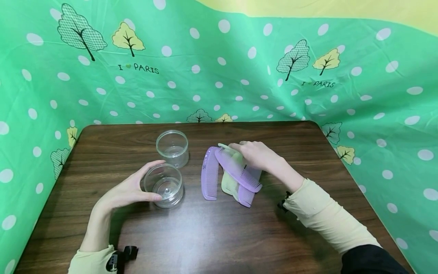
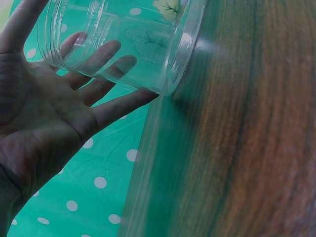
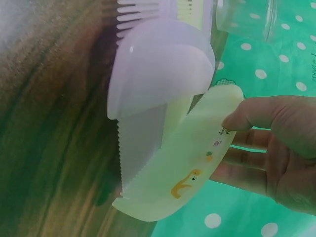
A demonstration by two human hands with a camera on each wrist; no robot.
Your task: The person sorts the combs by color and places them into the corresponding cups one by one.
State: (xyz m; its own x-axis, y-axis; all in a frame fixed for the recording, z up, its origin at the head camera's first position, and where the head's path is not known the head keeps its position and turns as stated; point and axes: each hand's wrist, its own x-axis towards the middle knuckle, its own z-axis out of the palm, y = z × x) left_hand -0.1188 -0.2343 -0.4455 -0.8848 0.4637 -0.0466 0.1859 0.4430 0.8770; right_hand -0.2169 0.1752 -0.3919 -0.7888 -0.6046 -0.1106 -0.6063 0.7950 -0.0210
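My left hand (image 1: 126,192) holds the nearer of two clear jars (image 1: 173,199), thumb at its front and fingers round the back. In the left wrist view the fingers spread along the jar's (image 2: 143,54) wall. Right of the jars lies a heap of purple and pale green combs. My right hand (image 1: 259,155) is over the heap's far right side. The right wrist view shows its thumb and fingers pinching the edge of a pale green comb (image 3: 197,158) printed with a small orange animal. A purple comb (image 1: 236,167) lies across the top; another purple comb (image 1: 209,177) lies at the left.
The second clear jar (image 1: 172,144) stands just behind the held one. Everything is on a dark wooden table (image 1: 219,239). A green polka-dot cloth (image 1: 219,68) hangs behind the table and along its sides.
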